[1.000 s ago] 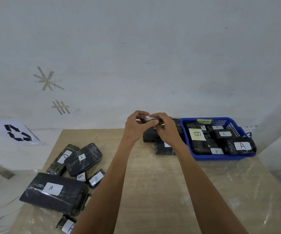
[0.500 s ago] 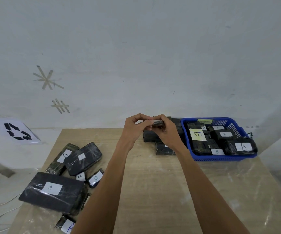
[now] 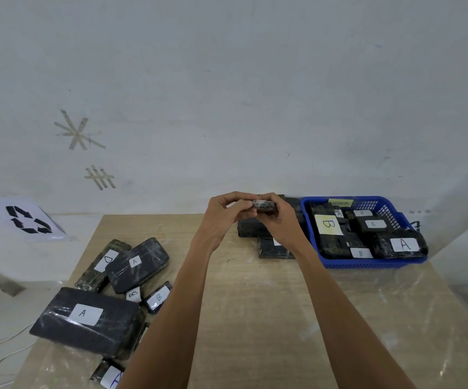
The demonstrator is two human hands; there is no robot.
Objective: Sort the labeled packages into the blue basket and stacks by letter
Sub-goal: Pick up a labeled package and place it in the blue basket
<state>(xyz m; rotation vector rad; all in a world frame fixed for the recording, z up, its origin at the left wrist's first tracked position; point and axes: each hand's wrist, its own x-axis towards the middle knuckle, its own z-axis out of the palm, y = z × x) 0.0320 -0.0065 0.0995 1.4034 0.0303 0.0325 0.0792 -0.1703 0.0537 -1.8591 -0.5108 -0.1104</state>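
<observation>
**Small wrapped package held up in both hands**

The left hand (image 3: 227,217) and right hand (image 3: 282,224) are raised over the far side of the surface (image 3: 255,304). Each pinches an end of a small black package (image 3: 263,205) with curled fingers (image 3: 237,195). I can't see its label. It hangs above a dark stack (image 3: 251,230), just left of the blue basket (image 3: 367,265) holding A and B packages.

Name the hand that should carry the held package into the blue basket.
Right, probably. Both hands pinch the small wrapped package, but the right hand sits nearer the blue basket; the left hand would have to reach across.
</observation>
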